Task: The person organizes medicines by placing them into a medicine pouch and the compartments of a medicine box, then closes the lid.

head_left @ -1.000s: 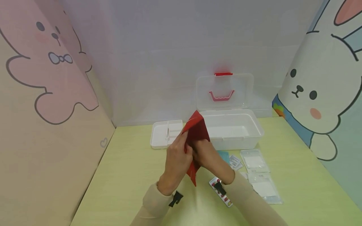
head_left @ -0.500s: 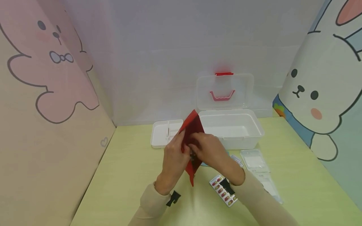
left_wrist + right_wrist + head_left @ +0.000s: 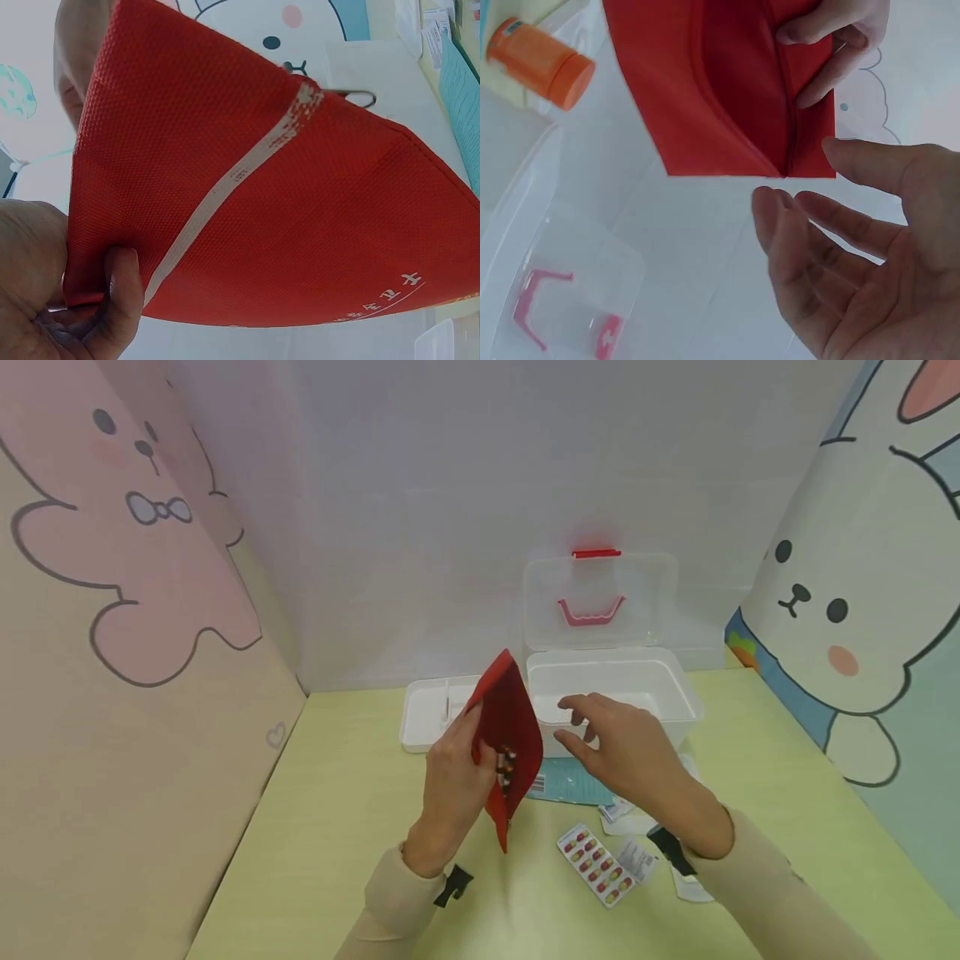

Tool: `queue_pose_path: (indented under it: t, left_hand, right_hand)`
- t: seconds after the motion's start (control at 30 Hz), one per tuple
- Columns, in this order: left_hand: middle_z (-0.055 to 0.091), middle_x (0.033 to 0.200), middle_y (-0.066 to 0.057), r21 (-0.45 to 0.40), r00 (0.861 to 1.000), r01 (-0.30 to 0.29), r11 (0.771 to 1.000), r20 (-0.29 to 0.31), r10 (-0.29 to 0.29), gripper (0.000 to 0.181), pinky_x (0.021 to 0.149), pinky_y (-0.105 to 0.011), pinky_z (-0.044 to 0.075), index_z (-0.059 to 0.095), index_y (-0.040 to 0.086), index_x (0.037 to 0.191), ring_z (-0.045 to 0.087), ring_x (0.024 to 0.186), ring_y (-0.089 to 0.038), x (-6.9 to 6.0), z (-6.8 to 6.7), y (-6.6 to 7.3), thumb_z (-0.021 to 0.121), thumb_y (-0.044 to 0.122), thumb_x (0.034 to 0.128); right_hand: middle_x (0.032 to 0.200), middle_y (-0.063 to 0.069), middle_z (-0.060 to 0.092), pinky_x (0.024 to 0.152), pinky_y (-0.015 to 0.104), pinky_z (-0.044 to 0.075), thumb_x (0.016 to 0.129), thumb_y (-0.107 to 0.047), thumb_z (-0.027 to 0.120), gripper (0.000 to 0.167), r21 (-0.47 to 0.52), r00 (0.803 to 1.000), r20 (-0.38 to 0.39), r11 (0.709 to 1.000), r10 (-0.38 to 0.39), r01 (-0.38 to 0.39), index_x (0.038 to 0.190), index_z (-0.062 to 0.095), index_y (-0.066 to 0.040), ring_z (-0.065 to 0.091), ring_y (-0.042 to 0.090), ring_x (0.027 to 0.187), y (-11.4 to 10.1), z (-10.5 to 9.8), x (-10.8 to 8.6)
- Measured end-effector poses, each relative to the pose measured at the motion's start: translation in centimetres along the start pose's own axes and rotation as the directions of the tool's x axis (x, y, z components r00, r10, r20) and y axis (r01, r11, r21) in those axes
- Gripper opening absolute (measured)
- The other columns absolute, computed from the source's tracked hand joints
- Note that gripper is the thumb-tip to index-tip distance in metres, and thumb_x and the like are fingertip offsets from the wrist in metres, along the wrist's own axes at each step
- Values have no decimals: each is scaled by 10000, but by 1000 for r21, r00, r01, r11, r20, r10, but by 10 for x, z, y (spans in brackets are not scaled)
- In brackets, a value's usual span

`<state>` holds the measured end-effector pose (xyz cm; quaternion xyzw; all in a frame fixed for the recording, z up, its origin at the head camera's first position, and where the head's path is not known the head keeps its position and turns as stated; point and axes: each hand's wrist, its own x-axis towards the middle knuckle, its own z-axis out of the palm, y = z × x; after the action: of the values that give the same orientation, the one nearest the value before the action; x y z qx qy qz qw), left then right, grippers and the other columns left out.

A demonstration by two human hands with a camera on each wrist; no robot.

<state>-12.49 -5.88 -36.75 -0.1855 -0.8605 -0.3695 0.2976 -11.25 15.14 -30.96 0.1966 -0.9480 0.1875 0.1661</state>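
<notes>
My left hand (image 3: pixel 457 777) grips a red fabric zip pouch (image 3: pixel 525 718) by its near side, thumb inside the gaping mouth. Something shiny with dark and light spots (image 3: pixel 506 767) shows inside the mouth; its kind is not clear. In the left wrist view, the outer face of the pouch (image 3: pixel 247 180) has a pale stripe and white lettering, with a metal zip pull at its edge. My right hand (image 3: pixel 626 747) hovers to the right of the pouch, apart from it. Its fingers are loosely bent with nothing between them, as the right wrist view also shows.
Behind stands a white plastic box (image 3: pixel 615 727), its clear lid (image 3: pixel 600 585) raised. A white tray (image 3: pixel 423 718) lies left of it. On the table are a teal packet (image 3: pixel 570 781), a capsule blister pack (image 3: pixel 596 864) and small white packets (image 3: pixel 637 860). An orange bottle (image 3: pixel 540 64) shows in the right wrist view.
My right hand has come out of the pouch and moved right, over the front of the box. The left hand keeps its hold on the pouch, which has shifted slightly left.
</notes>
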Motion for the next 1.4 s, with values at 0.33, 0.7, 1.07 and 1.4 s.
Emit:
queue_pose_path:
  t: [0.33,0.7,1.07,1.4]
  left_hand:
    - [668,1187,-127,1,1000,5,1000,3,-5,515,809,-367,593,553,39,1347,693,1020,-258,-2,2,-4,621,-80,850]
    - [673,1184,-132,-1,1000,11,1000,3,-11,500,808,-372,593,557,40,1340,695,1019,-262,-4,-2,-3,626,-69,856]
    - [676,1171,-132,11,1000,22,1000,8,-22,493,801,-371,596,563,44,1333,698,1006,-263,-6,-3,-2,629,-61,856]
    - [679,1158,-132,17,1000,1,1000,7,-1,480,793,-368,599,574,31,1307,695,996,-258,-7,-2,-2,637,-74,843]
  right_hand:
    - [1224,142,684,783,457,589,819,-317,790,589,-47,993,111,998,49,-44,1311,576,-76,708,307,992,35,13,-25]
    - [1226,162,671,830,496,562,774,-325,818,616,-41,918,378,993,121,-115,1288,589,-75,679,344,1031,56,62,-58]
    - [1048,92,680,738,442,549,721,-254,844,590,-50,888,430,986,162,-156,1228,612,-61,661,266,868,61,105,-86]
    - [1196,230,637,855,506,536,691,-313,870,684,-53,869,459,982,186,-182,1247,595,-26,653,376,996,59,120,-95]
